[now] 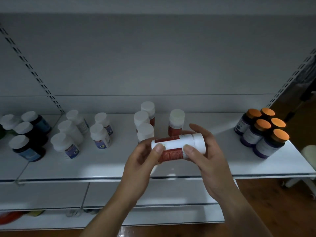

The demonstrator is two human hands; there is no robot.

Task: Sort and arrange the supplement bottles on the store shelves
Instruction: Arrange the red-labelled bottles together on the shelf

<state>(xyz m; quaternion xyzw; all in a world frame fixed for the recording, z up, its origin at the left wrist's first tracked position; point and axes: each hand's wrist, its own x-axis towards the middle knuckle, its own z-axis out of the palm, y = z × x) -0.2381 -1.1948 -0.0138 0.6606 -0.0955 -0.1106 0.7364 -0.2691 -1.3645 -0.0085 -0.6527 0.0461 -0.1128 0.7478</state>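
The white plastic supplement bottle with a red label (177, 147) is in both of my hands, lying on its side in the air with its white cap pointing right. It is above the middle of the white metal shelf (102, 168), just in front of the standing bottles of the same kind. My left hand (142, 162) grips the base end, thumb on the near face and fingers (145, 145) curled behind. My right hand (211, 157) wraps the cap end, thumb on the label edge and fingers curved over the far side.

Behind the held bottle stand three white-capped red-label bottles (144, 119) in a tight cluster, with a fourth red-label bottle (177, 123) just to their right. At far right sits a packed group of orange-capped dark bottles (264, 132). To the left are white bottles with blue-purple labels (100, 136), and further left, dark blue bottles with white caps (27, 147).
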